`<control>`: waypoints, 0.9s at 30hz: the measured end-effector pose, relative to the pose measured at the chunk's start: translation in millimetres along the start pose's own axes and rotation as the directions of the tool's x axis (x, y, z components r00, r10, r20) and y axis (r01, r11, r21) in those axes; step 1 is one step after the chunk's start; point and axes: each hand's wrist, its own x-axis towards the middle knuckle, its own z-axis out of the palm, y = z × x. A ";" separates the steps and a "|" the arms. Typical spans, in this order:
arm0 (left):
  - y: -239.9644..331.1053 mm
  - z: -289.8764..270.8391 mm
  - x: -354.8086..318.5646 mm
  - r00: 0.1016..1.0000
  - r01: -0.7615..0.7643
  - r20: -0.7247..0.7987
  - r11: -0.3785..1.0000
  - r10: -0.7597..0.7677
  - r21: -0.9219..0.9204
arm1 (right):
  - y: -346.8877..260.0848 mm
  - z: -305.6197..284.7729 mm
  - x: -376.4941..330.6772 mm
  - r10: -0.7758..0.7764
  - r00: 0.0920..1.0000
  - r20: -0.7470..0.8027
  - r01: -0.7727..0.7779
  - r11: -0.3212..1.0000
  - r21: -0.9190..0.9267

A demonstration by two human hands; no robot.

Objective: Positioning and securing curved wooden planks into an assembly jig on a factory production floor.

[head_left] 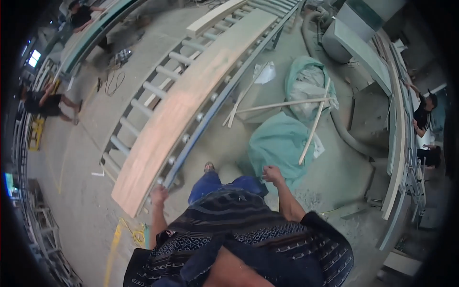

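A long, wide wooden board lies lengthwise on a roller conveyor in front of me, slanting up to the right. My left hand is at the board's near right edge, beside the conveyor's end. Its fingers are small and blurred, and I cannot tell whether it touches the board. Out to the right, my right hand is held in a loose fist with nothing visible in it. Below it on the floor spreads a green sack.
A second board sits at the conveyor's far left. Wooden strips lie across the green sacks. A thick hose runs along the floor at right. Yellow cord lies near my left. Other people stand at far left and far right.
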 end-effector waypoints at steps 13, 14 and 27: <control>368.2 83.7 210.0 0.984 -0.167 0.038 0.980 0.172 -0.109 | -200.1 87.9 136.5 -0.110 0.991 0.072 0.101 0.987 0.124; 387.8 99.3 225.0 0.986 -0.163 0.027 0.981 0.167 -0.106 | -229.7 95.7 162.1 -0.135 0.990 0.047 0.129 0.985 0.116; 641.0 462.9 540.9 0.899 0.011 0.424 0.962 0.110 -0.272 | -559.6 211.9 447.5 -0.815 0.573 -0.082 0.491 0.422 -0.762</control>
